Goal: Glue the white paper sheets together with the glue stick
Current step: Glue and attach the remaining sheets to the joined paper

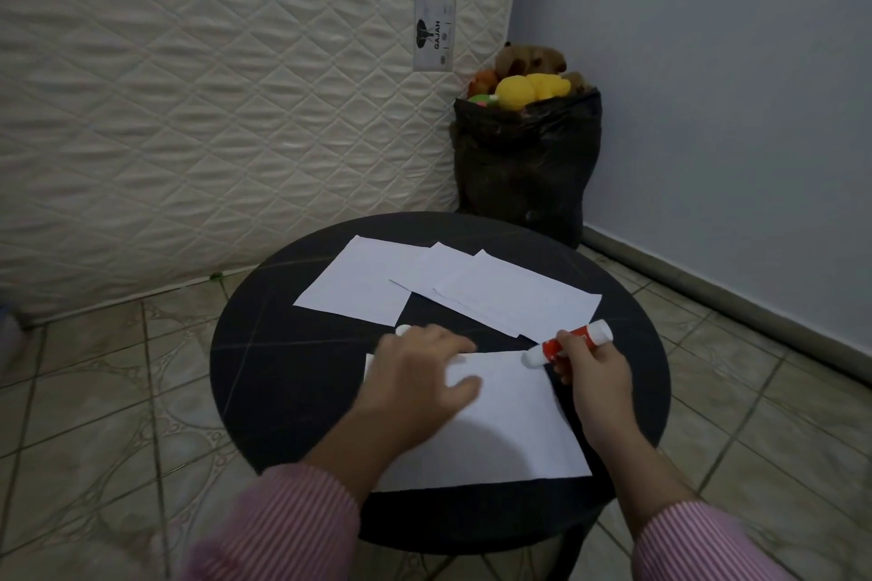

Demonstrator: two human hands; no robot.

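A white paper sheet (509, 429) lies at the near side of the round black table (283, 373). My left hand (420, 373) rests flat on the sheet's left part, fingers spread. My right hand (592, 375) grips a red and white glue stick (566, 342), its white tip touching the sheet's far right corner. Three more white sheets (358, 283) (424, 269) (519, 293) lie overlapping at the far side of the table. A small white object, perhaps the glue cap (402, 329), peeks out just beyond my left fingers.
A quilted mattress (212, 109) leans against the wall behind the table. A black bag (524, 165) full of plush toys stands in the corner beyond the table. Tiled floor surrounds the table.
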